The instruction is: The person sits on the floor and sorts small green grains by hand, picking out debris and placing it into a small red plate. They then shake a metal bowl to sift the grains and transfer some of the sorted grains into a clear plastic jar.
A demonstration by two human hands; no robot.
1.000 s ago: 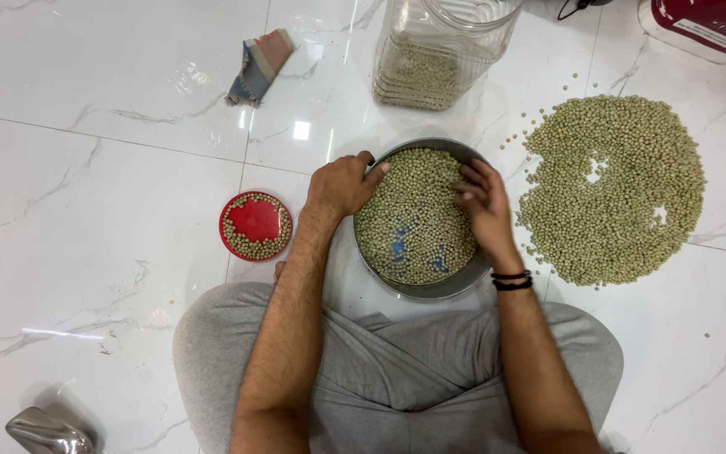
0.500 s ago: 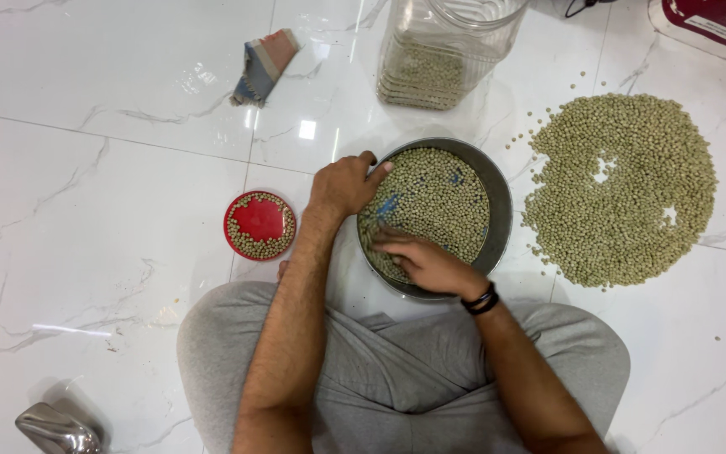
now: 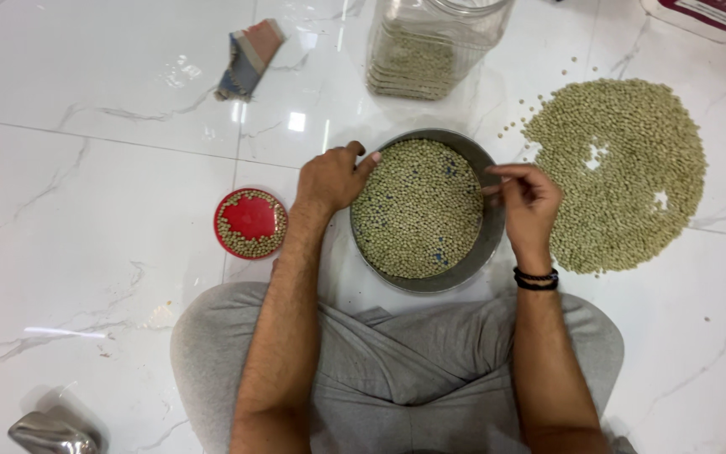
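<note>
Head view: a round grey metal pan (image 3: 491, 244) sits on the white marble floor (image 3: 86, 168) just in front of the seated person's crossed legs, filled with pale green dried peas (image 3: 418, 210) dotted with a few blue bits. The left hand (image 3: 329, 178) grips the pan's left rim, fingers curled together over the edge, thumb stretched along the rim. The right hand (image 3: 527, 202) hangs over the pan's right rim, thumb and fingertips pinched together; whether a pea sits between them is too small to tell. A black band circles the right wrist.

Right of the pan, a wide flat heap of peas (image 3: 623, 168) lies straight on the floor, with stray peas scattered off its upper left edge. Left of the pan, apart from it, a small red lid (image 3: 250, 222) holds a ring of peas. Beyond the pan, at the top edge, stands a clear plastic jar (image 3: 430, 42) with peas in its bottom. A folded, crumpled packet (image 3: 247, 59) in blue, red and grey lies to the jar's left. A white and dark red container (image 3: 707, 15) shows at the top right corner. A shiny metal object (image 3: 48, 433) sits at the bottom left corner. The floor is glossy, grey-veined, with thin tile joints.
</note>
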